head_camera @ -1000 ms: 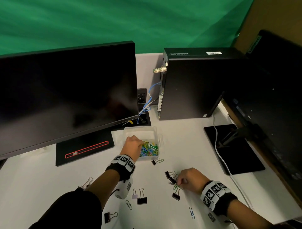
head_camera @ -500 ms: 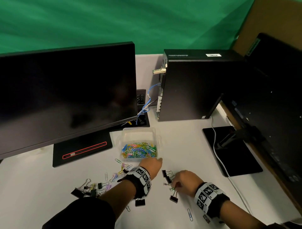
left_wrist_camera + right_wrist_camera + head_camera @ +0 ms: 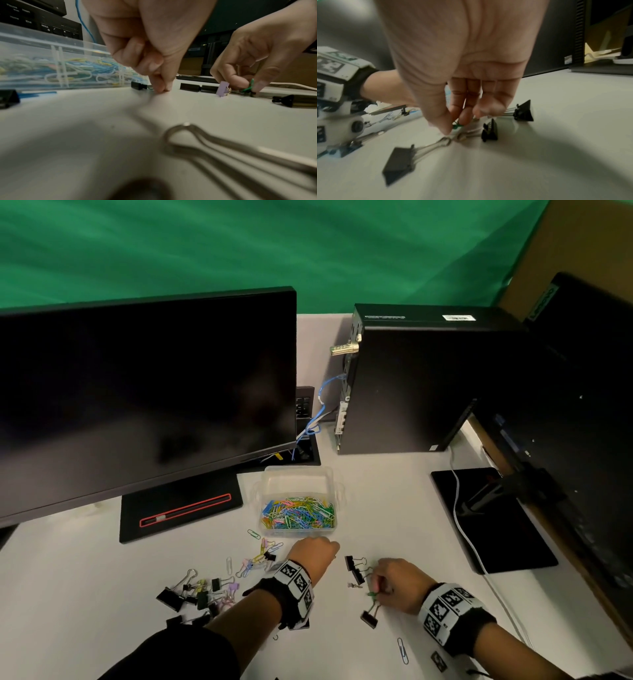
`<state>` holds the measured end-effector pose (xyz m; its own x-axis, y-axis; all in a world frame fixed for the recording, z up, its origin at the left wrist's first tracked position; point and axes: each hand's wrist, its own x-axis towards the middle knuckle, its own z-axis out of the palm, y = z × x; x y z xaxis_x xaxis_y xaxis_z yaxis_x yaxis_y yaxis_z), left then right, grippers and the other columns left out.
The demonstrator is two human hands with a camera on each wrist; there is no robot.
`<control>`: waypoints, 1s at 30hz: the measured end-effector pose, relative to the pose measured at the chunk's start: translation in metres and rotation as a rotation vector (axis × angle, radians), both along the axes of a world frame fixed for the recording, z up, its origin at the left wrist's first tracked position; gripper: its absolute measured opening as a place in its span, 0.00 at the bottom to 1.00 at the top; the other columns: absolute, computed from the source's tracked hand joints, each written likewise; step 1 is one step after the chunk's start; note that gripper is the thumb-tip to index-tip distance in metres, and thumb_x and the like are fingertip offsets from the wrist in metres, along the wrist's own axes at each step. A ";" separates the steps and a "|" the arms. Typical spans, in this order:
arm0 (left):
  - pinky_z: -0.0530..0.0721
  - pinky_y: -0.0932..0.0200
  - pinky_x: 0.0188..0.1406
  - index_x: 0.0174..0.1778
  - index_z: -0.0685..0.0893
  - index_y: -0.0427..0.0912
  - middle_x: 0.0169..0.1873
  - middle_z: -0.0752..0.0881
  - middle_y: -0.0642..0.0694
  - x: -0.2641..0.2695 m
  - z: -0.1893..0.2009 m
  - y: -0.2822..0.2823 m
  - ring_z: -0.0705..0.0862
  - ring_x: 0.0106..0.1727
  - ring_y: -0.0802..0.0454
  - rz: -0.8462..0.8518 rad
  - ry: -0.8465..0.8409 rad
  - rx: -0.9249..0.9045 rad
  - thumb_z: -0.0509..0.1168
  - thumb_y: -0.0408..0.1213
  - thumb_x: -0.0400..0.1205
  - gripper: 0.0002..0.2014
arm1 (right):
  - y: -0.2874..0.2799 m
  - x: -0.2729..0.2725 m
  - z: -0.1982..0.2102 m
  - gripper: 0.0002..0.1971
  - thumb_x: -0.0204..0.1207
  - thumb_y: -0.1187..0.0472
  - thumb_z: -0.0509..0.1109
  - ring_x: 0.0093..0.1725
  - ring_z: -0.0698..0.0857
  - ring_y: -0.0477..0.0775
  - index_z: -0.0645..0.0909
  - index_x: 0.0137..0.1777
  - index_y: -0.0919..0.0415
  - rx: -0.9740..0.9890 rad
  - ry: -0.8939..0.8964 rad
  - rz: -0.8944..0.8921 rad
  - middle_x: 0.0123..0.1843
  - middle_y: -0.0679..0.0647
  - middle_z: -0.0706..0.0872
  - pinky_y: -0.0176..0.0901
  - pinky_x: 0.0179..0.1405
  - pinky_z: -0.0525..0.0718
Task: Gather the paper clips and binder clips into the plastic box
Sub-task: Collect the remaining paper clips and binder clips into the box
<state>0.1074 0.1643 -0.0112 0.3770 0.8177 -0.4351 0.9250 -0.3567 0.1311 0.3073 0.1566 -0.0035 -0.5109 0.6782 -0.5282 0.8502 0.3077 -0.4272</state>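
Note:
The clear plastic box (image 3: 297, 478) holds a heap of coloured paper clips (image 3: 298, 513) and stands in front of the monitor. Just before it, my left hand (image 3: 337, 547) is curled. Its thumb and forefinger (image 3: 163, 89) pinch together on the table at the wire handle of a small black binder clip (image 3: 137, 85). My right hand (image 3: 375, 590) pinches a green clip (image 3: 457, 125) on the table. Black binder clips (image 3: 352, 566) lie around it, one (image 3: 370, 617) nearer me. A small lilac binder clip (image 3: 222, 88) stands between the hands.
A pile of binder clips (image 3: 191, 594) and loose paper clips (image 3: 255, 559) lies left of my left arm. A blue paper clip (image 3: 403, 650) lies near my right wrist. Monitor (image 3: 137, 398), computer tower (image 3: 411, 385), second monitor stand (image 3: 493, 518) and white cable (image 3: 457, 508) ring the work area.
My left hand has left the box and come down onto the table just in front of it, fingers now pinched. The right hand has stayed on the green clip.

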 end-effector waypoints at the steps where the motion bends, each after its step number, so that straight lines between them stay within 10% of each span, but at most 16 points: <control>1: 0.80 0.43 0.49 0.57 0.74 0.30 0.55 0.81 0.31 -0.001 0.000 -0.001 0.81 0.55 0.32 0.005 0.001 -0.006 0.52 0.28 0.84 0.10 | 0.003 0.000 0.002 0.14 0.68 0.62 0.69 0.40 0.78 0.45 0.71 0.29 0.42 0.003 0.012 -0.028 0.37 0.38 0.75 0.31 0.41 0.75; 7: 0.75 0.48 0.60 0.60 0.75 0.33 0.60 0.76 0.36 -0.016 0.004 -0.007 0.75 0.62 0.39 0.145 -0.170 0.113 0.52 0.29 0.83 0.12 | 0.042 -0.025 0.018 0.09 0.67 0.66 0.70 0.31 0.81 0.36 0.82 0.38 0.49 0.138 0.196 -0.191 0.35 0.43 0.83 0.32 0.40 0.76; 13: 0.78 0.52 0.37 0.50 0.75 0.37 0.34 0.81 0.42 -0.049 0.035 0.014 0.81 0.36 0.42 0.413 -0.488 0.194 0.54 0.34 0.84 0.06 | 0.085 -0.075 0.035 0.10 0.67 0.68 0.73 0.26 0.75 0.32 0.80 0.39 0.51 0.258 0.369 -0.238 0.38 0.48 0.85 0.25 0.34 0.71; 23: 0.79 0.58 0.47 0.60 0.80 0.42 0.54 0.87 0.40 -0.111 0.034 0.036 0.84 0.48 0.43 0.696 -0.556 0.075 0.53 0.32 0.84 0.14 | 0.060 -0.112 0.017 0.07 0.72 0.68 0.68 0.43 0.85 0.51 0.85 0.42 0.56 0.183 0.355 -0.158 0.43 0.53 0.89 0.40 0.50 0.82; 30: 0.79 0.59 0.59 0.57 0.83 0.45 0.59 0.83 0.44 -0.158 0.012 0.000 0.81 0.59 0.48 0.623 -0.356 0.038 0.61 0.30 0.79 0.13 | 0.027 -0.147 -0.003 0.18 0.76 0.67 0.61 0.69 0.76 0.54 0.80 0.64 0.55 0.177 0.216 0.137 0.70 0.55 0.79 0.43 0.73 0.68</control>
